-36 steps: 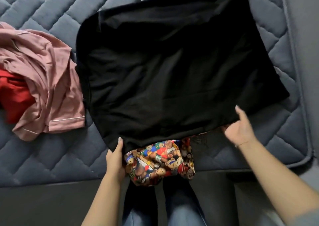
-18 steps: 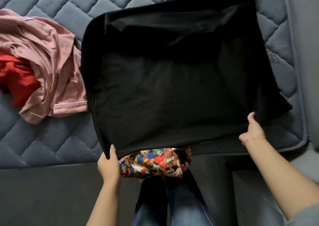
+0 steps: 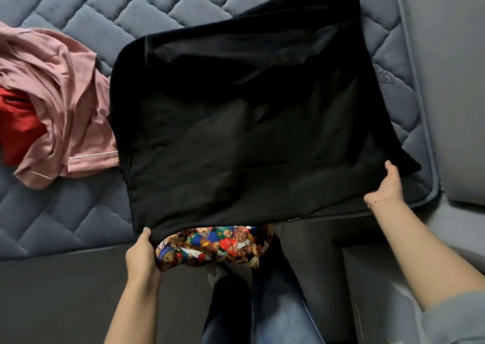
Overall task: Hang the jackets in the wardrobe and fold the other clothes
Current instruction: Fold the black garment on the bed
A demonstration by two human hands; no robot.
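A black garment (image 3: 249,123) lies spread wide over the blue quilted mattress (image 3: 78,15), its near edge reaching past the mattress's front edge toward the person. The cloth is mostly flat, with a loose fold across its far part and its right corner drooping near the mattress's right side.

The left hand (image 3: 141,254) grips the near left corner of the black garment, thumb on top of the cloth and fingers curled beneath. The right hand (image 3: 388,186) holds the near right corner the same way, thumb up along the edge; a thin bracelet sits at that wrist.

Under the near edge, between the two hands, a bright piece of cloth printed with cartoon teddy bears (image 3: 210,246) shows, touching the left hand.

To the left on the mattress, just beside the black garment, a pink garment (image 3: 65,102) with pale piping lies crumpled, partly over a red garment (image 3: 18,125).

Below, the person's legs in blue jeans (image 3: 262,312) stand on a dark floor.
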